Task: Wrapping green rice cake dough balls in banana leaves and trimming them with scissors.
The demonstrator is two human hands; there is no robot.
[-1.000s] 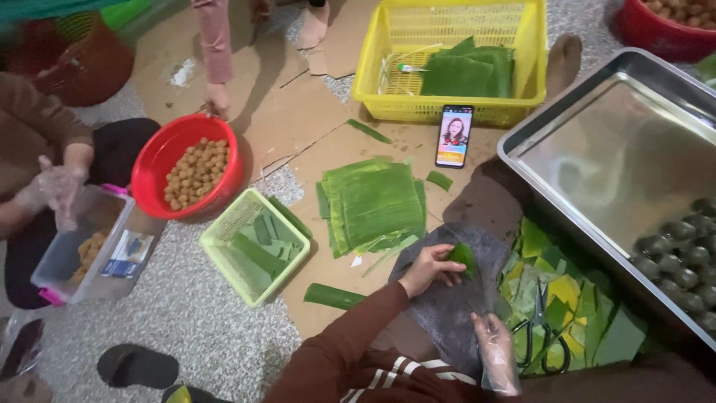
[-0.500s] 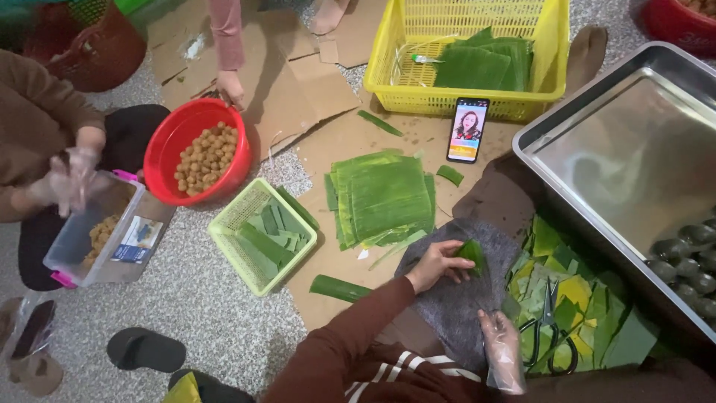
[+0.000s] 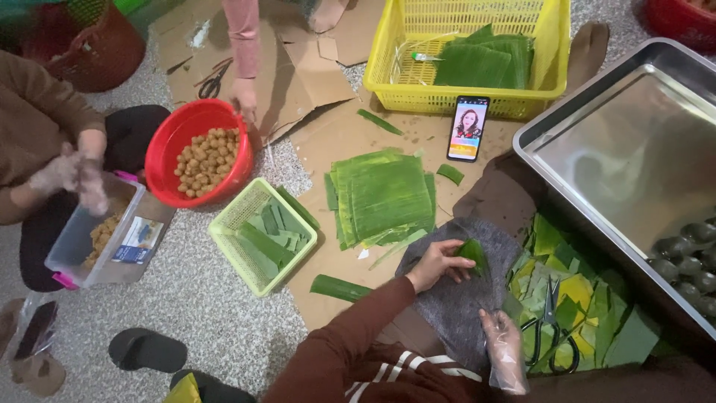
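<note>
My left hand point(image 3: 435, 263), bare with a brown sleeve, pinches a small folded green leaf piece point(image 3: 473, 254) against the grey cloth point(image 3: 455, 302) on my lap. Lower on the same cloth rests my right hand point(image 3: 503, 349), in a clear plastic glove, with its fingers loose and nothing in it. A stack of cut banana leaves point(image 3: 384, 195) lies on cardboard just beyond my left hand. Black scissors point(image 3: 550, 339) lie on leaf scraps point(image 3: 589, 298) to the right of my gloved hand.
A steel tray point(image 3: 597, 160) with dark wrapped balls point(image 3: 690, 250) sits on the right. A yellow basket point(image 3: 477, 97) of leaves and a phone point(image 3: 468, 128) lie ahead. A green basket point(image 3: 261, 235), a red bowl point(image 3: 198, 153) of brown balls and a plastic box point(image 3: 93, 235) stand left, near two co-workers.
My left hand stays on the leaf piece and turns it slightly. A co-worker's hand in a pink sleeve has come down to the red bowl's rim.
</note>
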